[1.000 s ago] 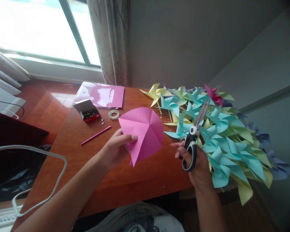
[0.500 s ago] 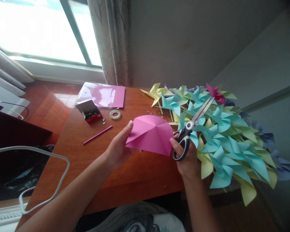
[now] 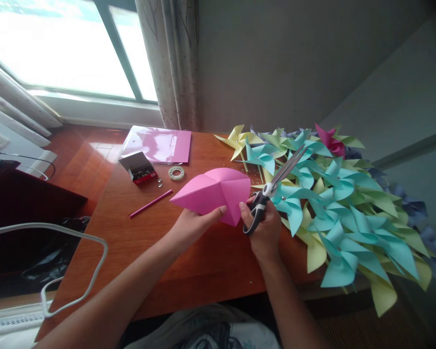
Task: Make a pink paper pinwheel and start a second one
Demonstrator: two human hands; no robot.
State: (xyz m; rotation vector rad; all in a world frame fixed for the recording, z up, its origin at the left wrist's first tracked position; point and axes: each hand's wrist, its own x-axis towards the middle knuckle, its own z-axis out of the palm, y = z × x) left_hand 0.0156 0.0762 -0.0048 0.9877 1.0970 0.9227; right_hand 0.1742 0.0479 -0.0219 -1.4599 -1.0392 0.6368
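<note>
A creased sheet of pink paper (image 3: 221,189) is held above the table, its centre raised to a point where the folds cross. My left hand (image 3: 198,223) grips its near edge, thumb on top and fingers hidden underneath. With my right hand (image 3: 263,228) I keep hold of black-and-white scissors (image 3: 265,191), whose blades look closed and point away to the upper right. My right thumb also presses on the right side of the paper. Just beyond the scissors lie many-coloured paper pinwheels (image 3: 337,245).
On the wooden table (image 3: 181,281) lie a pink stick (image 3: 150,203), a roll of tape (image 3: 176,173) and an open red box (image 3: 141,172) of small metal pieces. Behind them is a clear sleeve with pink sheets (image 3: 163,145). A white cable (image 3: 103,247) loops at the left.
The pink paper has turned in my hands, a corner now pointing left. My left hand has shifted right to its near edge; my right hand and the scissors have moved left.
</note>
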